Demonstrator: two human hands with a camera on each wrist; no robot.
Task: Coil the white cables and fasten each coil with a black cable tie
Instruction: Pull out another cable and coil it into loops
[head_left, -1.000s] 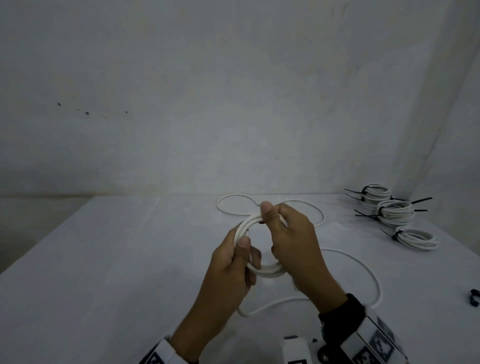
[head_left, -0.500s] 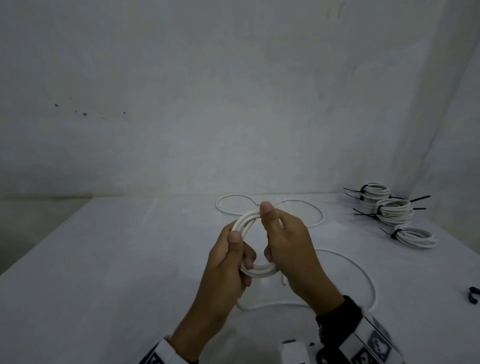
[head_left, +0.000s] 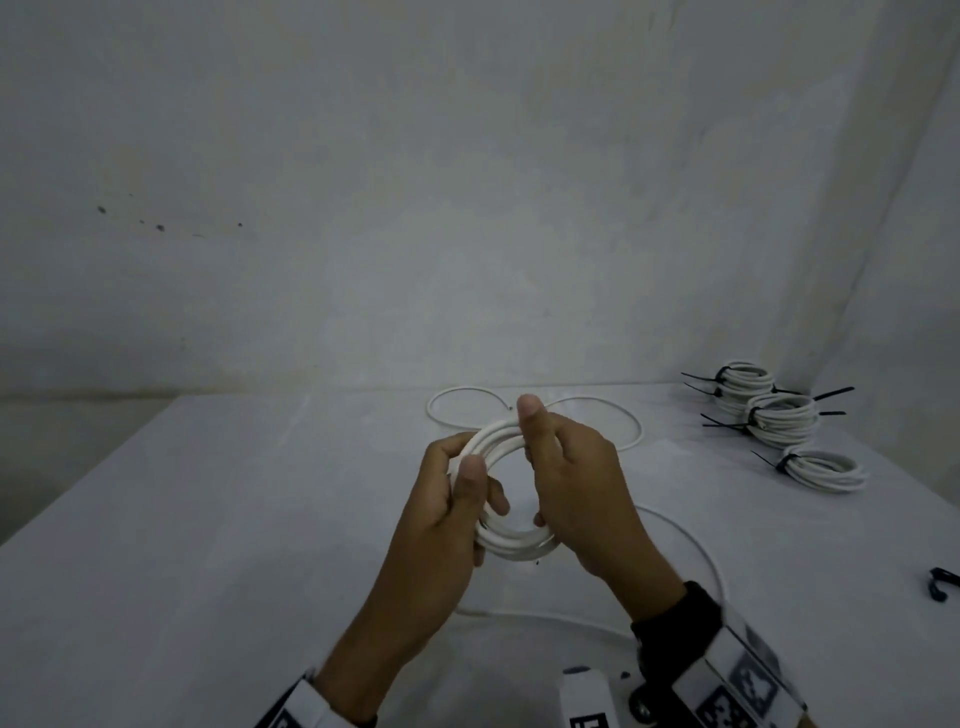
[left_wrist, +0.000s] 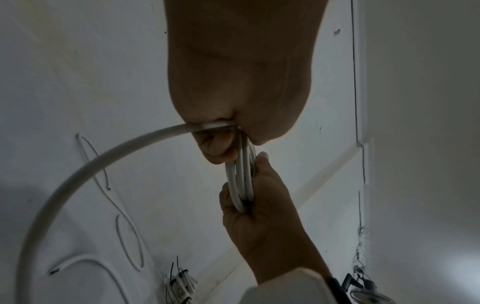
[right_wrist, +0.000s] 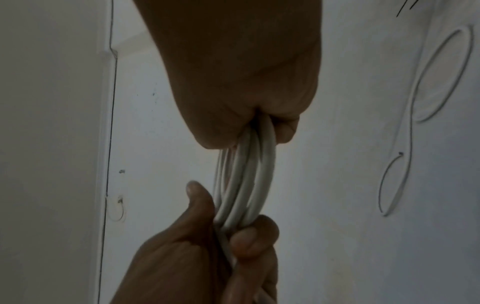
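Observation:
I hold a small coil of white cable (head_left: 511, 543) upright above the table, between both hands. My left hand (head_left: 457, 499) grips its left side, thumb over the strands. My right hand (head_left: 563, 467) grips the right side with the thumb up at the top. In the left wrist view the strands (left_wrist: 240, 181) run from my left hand (left_wrist: 233, 107) into the right hand (left_wrist: 259, 216). In the right wrist view the coil (right_wrist: 246, 181) spans my right hand (right_wrist: 233, 92) and the left hand (right_wrist: 197, 257). The cable's loose tail (head_left: 696, 545) curves over the table below.
A second white cable (head_left: 626, 421) lies in loose loops at the back of the white table (head_left: 208, 545). Three tied coils (head_left: 779, 418) with black tie tails sit at the far right. A black cable tie (head_left: 940, 582) lies at the right edge. Walls close off the back and right.
The loose tail's loop on the table has shrunk toward me as cable is drawn in. Both hands have shifted slightly left and stay on the coil.

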